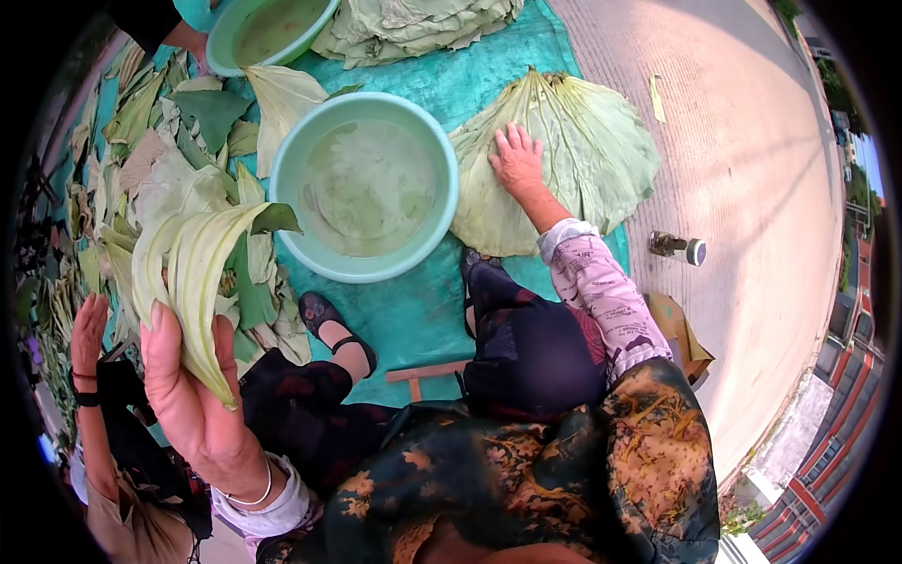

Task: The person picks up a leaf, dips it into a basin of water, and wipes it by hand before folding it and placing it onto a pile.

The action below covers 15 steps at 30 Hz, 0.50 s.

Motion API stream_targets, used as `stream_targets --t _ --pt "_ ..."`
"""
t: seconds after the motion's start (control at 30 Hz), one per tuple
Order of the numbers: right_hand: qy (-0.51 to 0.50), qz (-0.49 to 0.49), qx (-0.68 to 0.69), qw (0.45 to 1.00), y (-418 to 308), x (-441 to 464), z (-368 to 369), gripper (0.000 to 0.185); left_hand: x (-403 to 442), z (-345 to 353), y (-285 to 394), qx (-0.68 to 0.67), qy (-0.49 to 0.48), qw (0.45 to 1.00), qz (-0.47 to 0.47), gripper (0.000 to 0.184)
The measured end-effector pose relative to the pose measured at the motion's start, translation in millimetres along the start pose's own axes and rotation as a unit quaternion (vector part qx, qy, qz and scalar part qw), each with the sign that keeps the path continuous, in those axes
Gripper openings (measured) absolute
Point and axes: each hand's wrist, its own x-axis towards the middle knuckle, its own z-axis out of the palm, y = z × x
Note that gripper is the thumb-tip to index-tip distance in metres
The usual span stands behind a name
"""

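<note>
My left hand [195,409], raised at the lower left with a pale bangle on the wrist, grips a large pale green lotus leaf [193,258]. The leaf is folded, with its ribs showing and its narrow end between my thumb and fingers. My right hand [519,164] lies with fingers spread on a fan-shaped pile of folded lotus leaves [597,141]. Between my hands stands a light green basin [365,273] of cloudy water. A single folded leaf [277,103] lies against the basin's upper left side.
Loose leaves [216,117] are heaped at left. Beyond are another leaf pile [413,23] and a green basin [214,56], with another person's hand [193,42] beside it. A second person's hand [87,334] is at far left. A glass jar [669,245] lies on the pavement, right of the teal tarp [404,324].
</note>
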Motion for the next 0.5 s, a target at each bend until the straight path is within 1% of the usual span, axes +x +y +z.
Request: stream_targets --t 0.1,0.13,0.27,0.33,0.37,0.4,0.43,0.47,0.5 --pt "-0.035 0.047 -0.025 0.998 5.4 -18.1 6.6 0.056 1.1 5.1 2.2 0.009 0.01 1.0 -0.007 0.035" --pt "-0.056 0.056 -0.044 0.996 4.2 -21.8 6.2 0.057 0.5 3.3 2.0 0.012 0.007 1.0 -0.007 0.035" --pt "-0.083 0.078 -0.042 0.993 -0.8 -22.0 10.5 0.057 -1.1 2.7 -2.0 0.027 0.018 0.999 0.002 0.035" --pt "-0.118 0.082 -0.024 0.989 -2.2 -17.1 3.5 0.056 -1.0 12.3 -4.0 0.028 0.024 0.999 -0.001 0.035" --pt "-0.136 0.086 -0.008 0.987 -0.4 -16.5 3.8 0.056 1.0 7.0 -4.0 0.032 -0.024 0.999 -0.01 0.035" --pt "-0.157 0.082 0.012 0.984 2.6 -14.9 4.2 0.056 2.3 8.8 -5.9 0.047 -0.008 0.999 -0.005 0.034" --pt "-0.204 0.094 0.029 0.974 5.6 -9.3 4.9 0.056 1.9 14.0 -9.8 0.064 0.013 0.998 0.003 0.034" --pt "-0.239 0.101 0.039 0.965 6.1 -3.6 -0.1 0.058 3.0 20.2 -13.5 0.072 0.017 0.997 0.019 0.034" --pt "-0.252 0.094 0.044 0.962 9.3 0.5 -2.2 0.061 6.4 26.7 -17.6 0.079 0.016 0.996 0.037 0.034"
